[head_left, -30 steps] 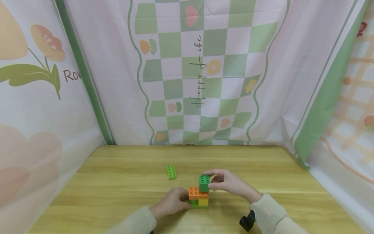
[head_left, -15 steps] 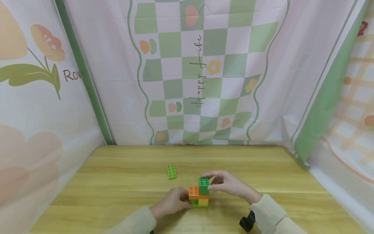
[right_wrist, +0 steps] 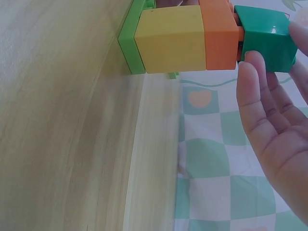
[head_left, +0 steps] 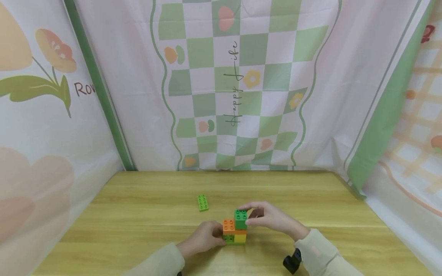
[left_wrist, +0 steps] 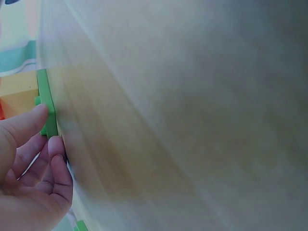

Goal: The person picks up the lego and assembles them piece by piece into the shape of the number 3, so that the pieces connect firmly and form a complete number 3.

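A small brick stack stands on the table. At its base is a flat light-green brick (right_wrist: 131,44); above that sit a yellow brick (head_left: 240,239) and a flat orange brick (head_left: 228,226). My left hand (head_left: 204,237) pinches the base's left end between thumb and fingers. On the orange brick's right half sits a dark-green brick (head_left: 240,222), pinched by my right hand (head_left: 271,218). Orange studs (right_wrist: 240,33) show in a narrow gap between these two in the right wrist view, so the dark-green brick is not flush.
A loose flat lime-green brick (head_left: 202,203) lies on the wooden table (head_left: 155,195), behind and left of the stack. Patterned cloth (head_left: 228,96) hangs along the table's back edge and on both sides.
My right hand has come down slightly with the dark-green brick, which now sits lower on the orange one. The left hand stays at the base.
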The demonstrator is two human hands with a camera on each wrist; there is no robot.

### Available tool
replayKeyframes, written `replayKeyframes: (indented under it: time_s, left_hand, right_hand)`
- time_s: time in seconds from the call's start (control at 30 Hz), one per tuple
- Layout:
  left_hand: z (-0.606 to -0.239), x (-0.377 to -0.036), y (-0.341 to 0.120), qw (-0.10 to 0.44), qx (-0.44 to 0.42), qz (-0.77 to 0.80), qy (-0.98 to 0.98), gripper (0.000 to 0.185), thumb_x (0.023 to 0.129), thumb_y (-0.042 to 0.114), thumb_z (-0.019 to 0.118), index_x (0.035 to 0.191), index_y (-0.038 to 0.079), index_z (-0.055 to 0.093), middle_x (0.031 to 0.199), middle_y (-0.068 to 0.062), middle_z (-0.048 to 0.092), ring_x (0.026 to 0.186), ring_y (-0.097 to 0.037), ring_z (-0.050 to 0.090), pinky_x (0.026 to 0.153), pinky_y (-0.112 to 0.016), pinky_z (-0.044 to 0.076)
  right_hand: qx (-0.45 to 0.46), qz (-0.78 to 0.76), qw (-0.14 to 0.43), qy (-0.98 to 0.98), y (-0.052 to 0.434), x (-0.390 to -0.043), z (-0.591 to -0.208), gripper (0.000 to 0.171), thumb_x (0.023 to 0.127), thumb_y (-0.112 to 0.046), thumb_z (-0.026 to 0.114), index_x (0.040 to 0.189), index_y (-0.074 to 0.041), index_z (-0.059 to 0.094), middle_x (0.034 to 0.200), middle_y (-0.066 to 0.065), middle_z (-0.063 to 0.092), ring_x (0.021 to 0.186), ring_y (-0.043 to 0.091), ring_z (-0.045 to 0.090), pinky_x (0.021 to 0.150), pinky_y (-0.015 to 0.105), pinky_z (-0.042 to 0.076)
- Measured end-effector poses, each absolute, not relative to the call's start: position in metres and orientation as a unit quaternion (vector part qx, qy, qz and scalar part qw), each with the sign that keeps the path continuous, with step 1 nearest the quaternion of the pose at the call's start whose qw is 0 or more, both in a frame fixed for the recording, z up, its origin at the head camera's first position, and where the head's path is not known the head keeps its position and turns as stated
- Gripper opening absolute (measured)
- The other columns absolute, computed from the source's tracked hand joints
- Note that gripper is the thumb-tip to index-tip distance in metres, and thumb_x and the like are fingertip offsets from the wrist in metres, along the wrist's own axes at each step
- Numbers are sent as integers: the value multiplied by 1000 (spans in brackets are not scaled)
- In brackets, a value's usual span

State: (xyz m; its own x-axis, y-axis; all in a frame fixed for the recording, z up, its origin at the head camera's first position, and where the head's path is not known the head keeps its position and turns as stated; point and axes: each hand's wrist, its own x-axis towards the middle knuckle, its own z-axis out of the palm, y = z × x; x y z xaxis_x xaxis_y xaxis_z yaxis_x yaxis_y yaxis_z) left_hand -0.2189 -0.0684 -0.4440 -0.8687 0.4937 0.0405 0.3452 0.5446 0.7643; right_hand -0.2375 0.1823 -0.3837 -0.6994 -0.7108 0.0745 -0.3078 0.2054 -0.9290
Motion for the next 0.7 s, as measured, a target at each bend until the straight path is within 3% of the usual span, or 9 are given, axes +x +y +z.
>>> replayKeyframes:
  time_s: [0.3, 0.7]
  left_hand:
    - [-444, -220, -68, 91, 240, 408, 876, 29, 73, 11, 76, 101, 10, 68, 102, 1, 64, 99, -18, 57, 89, -41, 44]
    - [-444, -219, -68, 85, 243, 406, 877, 28, 73, 11, 76, 100, 9, 68, 102, 0, 64, 99, -19, 57, 89, -43, 44]
  right_hand:
    - [-352, -525, 176, 755, 184, -237, -385, 39, 89, -12, 61, 126, -1, 53, 99, 22, 60, 83, 26, 61, 72, 48, 51]
    - [-371, -480, 149, 781, 180, -238, -383, 36, 89, -15, 61, 123, -4, 56, 100, 5, 63, 84, 22, 60, 72, 34, 52]
